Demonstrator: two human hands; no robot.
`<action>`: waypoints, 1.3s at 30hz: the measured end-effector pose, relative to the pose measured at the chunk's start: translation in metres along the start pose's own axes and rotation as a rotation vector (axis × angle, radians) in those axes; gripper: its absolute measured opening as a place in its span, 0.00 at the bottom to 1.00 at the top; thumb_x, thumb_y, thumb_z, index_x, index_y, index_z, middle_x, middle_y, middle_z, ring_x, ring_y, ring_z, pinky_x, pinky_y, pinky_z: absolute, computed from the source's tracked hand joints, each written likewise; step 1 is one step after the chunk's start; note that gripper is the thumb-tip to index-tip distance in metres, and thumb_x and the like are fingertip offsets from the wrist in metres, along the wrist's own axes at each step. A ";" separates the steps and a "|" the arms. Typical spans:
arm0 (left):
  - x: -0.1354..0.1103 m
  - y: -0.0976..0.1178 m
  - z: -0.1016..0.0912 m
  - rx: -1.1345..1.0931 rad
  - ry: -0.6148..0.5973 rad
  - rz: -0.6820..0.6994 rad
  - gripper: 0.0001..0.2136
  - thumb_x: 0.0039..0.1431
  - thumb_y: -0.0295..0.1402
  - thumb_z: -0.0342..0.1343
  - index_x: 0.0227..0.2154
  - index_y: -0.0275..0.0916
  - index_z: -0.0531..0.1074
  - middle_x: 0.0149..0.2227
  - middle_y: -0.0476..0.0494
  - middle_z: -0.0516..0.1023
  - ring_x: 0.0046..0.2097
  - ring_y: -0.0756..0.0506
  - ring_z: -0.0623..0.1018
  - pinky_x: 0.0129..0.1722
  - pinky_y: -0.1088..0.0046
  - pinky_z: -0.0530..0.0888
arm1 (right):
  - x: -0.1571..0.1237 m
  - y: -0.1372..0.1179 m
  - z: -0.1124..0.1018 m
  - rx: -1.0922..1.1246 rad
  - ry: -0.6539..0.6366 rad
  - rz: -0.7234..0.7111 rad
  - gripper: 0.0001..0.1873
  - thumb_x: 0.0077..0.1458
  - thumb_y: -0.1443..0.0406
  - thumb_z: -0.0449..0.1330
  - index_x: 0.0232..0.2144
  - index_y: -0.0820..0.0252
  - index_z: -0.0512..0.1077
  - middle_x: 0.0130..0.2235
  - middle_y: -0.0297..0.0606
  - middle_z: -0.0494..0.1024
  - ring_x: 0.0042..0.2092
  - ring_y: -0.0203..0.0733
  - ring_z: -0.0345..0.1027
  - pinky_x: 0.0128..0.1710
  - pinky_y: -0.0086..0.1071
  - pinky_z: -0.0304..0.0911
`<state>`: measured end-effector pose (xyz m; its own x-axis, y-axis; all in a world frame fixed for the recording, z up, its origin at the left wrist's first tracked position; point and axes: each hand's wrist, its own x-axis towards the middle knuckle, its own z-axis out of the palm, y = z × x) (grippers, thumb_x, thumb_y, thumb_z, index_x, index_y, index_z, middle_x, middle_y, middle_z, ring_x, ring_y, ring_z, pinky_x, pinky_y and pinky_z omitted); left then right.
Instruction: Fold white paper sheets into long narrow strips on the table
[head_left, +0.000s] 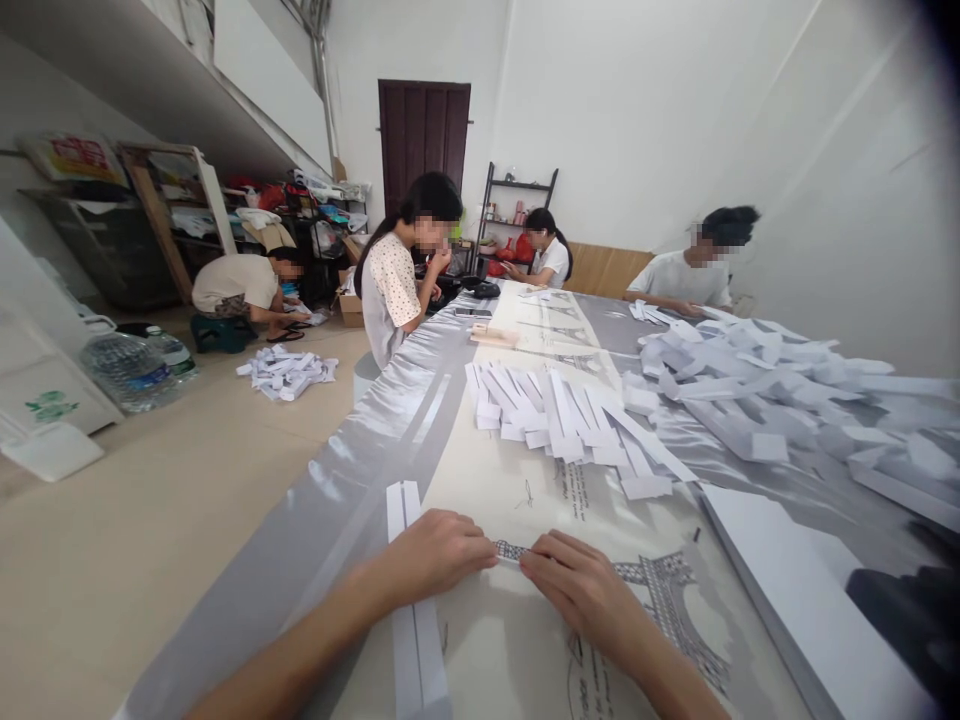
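Note:
My left hand [442, 552] and my right hand [581, 585] face each other low over the table, fingers curled and pinched. A thin pale edge shows in the narrow gap between the fingertips, against the tower print of the tablecloth [480, 500]. What the fingers hold, if anything, is too small to make out. Under my left wrist lies a long white paper strip [420, 665] with creases along its length. Beyond both hands is a row of folded white paper pieces [555, 415], overlapping one another. To the right of my right hand rests a stack of flat white paper sheets [795, 590].
A large heap of folded paper [787, 380] covers the table's right side. Two people sit along the far part of the table and one at the left edge [390, 290]. Another person [236, 285] crouches on the floor near a paper pile [289, 373]. Water bottles [127, 370] stand left.

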<state>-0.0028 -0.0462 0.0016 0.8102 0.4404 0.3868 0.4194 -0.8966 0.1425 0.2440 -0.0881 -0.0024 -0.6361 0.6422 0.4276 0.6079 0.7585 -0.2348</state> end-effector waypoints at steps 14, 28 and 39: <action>-0.005 -0.010 -0.017 -0.300 -0.063 -0.117 0.19 0.74 0.37 0.46 0.33 0.40 0.80 0.27 0.46 0.80 0.29 0.49 0.78 0.32 0.77 0.65 | -0.006 0.008 -0.005 0.066 -0.035 0.059 0.15 0.72 0.65 0.48 0.37 0.59 0.73 0.34 0.38 0.75 0.36 0.41 0.69 0.35 0.35 0.65; -0.010 -0.032 -0.032 -0.593 -0.129 -0.334 0.18 0.71 0.42 0.51 0.35 0.37 0.82 0.24 0.46 0.81 0.24 0.52 0.76 0.29 0.81 0.66 | -0.009 0.015 -0.016 -0.029 0.007 0.074 0.20 0.73 0.66 0.43 0.35 0.57 0.73 0.32 0.38 0.74 0.33 0.40 0.69 0.31 0.32 0.63; -0.015 -0.046 -0.044 -0.813 -0.169 -0.475 0.19 0.66 0.45 0.56 0.32 0.35 0.83 0.24 0.46 0.79 0.24 0.51 0.75 0.24 0.80 0.63 | -0.012 0.017 -0.025 -0.007 -0.094 0.211 0.20 0.73 0.64 0.43 0.31 0.56 0.69 0.29 0.35 0.71 0.29 0.39 0.66 0.27 0.32 0.59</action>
<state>-0.0526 -0.0142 0.0294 0.7035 0.7107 -0.0018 0.3585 -0.3527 0.8644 0.2744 -0.0858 0.0103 -0.5359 0.7942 0.2864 0.7353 0.6058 -0.3039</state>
